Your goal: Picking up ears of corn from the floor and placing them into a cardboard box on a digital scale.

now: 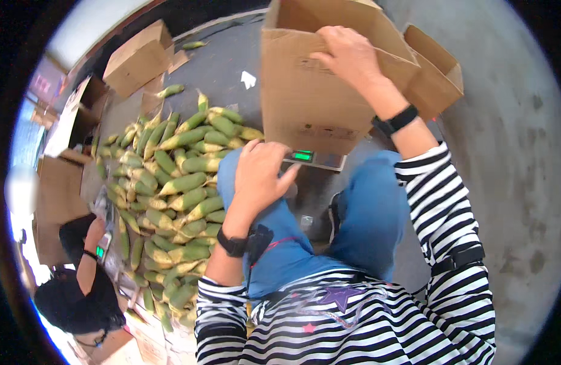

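A tall open cardboard box [303, 91] stands in front of me on a digital scale [328, 160] with a lit green display. My right hand [349, 54] grips the box's near upper rim, its thumb against the outer face. The inside bottom of the box is hidden. My left hand [264, 171] rests over my left knee, thumb apart from the fingers, just left of the scale's display. It holds nothing. Beside that knee lies a large heap of green radishes [180, 182] with pale yellowish ends.
Behind the box at right stands another open carton [435, 73]. A carton [139, 57] sits at the far left, with loose radishes [171, 90] near it. At left, another person [80, 292] in black reaches toward a second scale [102, 248] with a green display.
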`<state>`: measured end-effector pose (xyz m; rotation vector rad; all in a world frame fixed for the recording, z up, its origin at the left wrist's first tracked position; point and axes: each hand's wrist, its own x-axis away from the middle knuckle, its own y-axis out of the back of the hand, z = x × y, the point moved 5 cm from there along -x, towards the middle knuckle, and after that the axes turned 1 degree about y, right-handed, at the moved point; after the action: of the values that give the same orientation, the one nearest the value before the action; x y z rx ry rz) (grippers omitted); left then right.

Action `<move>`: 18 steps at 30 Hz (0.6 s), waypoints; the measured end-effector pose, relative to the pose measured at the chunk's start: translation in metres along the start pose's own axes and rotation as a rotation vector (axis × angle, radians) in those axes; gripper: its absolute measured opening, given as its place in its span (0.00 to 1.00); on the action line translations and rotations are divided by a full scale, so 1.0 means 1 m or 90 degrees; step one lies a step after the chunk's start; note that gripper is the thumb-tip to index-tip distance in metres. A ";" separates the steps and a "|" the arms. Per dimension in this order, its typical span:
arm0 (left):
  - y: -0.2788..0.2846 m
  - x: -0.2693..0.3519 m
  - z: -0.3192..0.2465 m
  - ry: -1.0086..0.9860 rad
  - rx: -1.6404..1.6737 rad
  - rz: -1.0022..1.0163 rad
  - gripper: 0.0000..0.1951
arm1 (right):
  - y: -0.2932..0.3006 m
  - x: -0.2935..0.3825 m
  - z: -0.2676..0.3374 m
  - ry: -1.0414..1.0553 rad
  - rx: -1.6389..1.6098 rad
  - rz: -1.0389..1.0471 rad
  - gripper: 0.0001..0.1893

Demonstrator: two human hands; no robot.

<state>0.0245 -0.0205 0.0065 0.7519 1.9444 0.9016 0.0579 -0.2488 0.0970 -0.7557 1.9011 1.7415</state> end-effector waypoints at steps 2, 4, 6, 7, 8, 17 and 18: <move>-0.004 -0.002 0.000 0.008 0.007 -0.014 0.15 | 0.011 0.010 -0.008 0.025 0.014 -0.052 0.26; -0.007 -0.006 -0.004 -0.014 0.015 0.006 0.15 | 0.028 0.022 -0.013 0.045 0.071 -0.081 0.28; -0.007 -0.003 0.000 0.003 0.029 0.002 0.15 | 0.042 0.034 -0.013 -0.002 0.102 -0.057 0.27; -0.006 -0.006 -0.003 -0.016 0.059 -0.011 0.16 | 0.047 0.041 -0.020 0.005 0.135 -0.097 0.25; -0.006 -0.006 -0.004 -0.004 0.054 -0.010 0.16 | 0.051 0.049 -0.025 -0.007 0.162 -0.105 0.24; 0.017 0.011 -0.001 0.127 0.608 -0.057 0.13 | 0.052 0.077 -0.076 -0.135 0.140 -0.048 0.20; 0.021 0.023 0.018 0.216 0.664 -0.120 0.13 | 0.047 0.080 -0.080 -0.159 0.119 -0.005 0.21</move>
<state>0.0327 0.0146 0.0070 0.9841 2.7285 -0.1983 -0.0303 -0.3336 0.0871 -0.4547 1.8527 1.5462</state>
